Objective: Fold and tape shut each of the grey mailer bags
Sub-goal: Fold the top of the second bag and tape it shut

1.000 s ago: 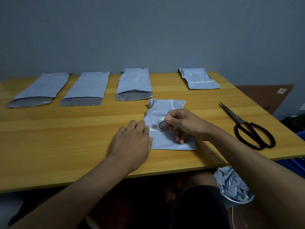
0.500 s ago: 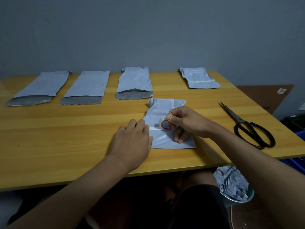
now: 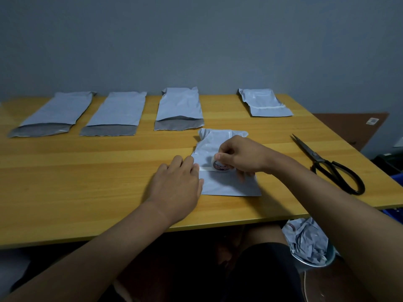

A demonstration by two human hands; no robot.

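While our left hand (image 3: pixel 176 184) lies flat with straight fingers pressing the left edge of the folded grey mailer bag (image 3: pixel 226 164) near the wooden table's (image 3: pixel 87 182) front edge, our right hand (image 3: pixel 237 156) pinches a small tape roll (image 3: pixel 220 165) on that bag. Beyond the bag lie three unsealed mailers (image 3: pixel 117 112) and a taped one (image 3: pixel 265 102). Black scissors (image 3: pixel 331 165) rest right of the bag.
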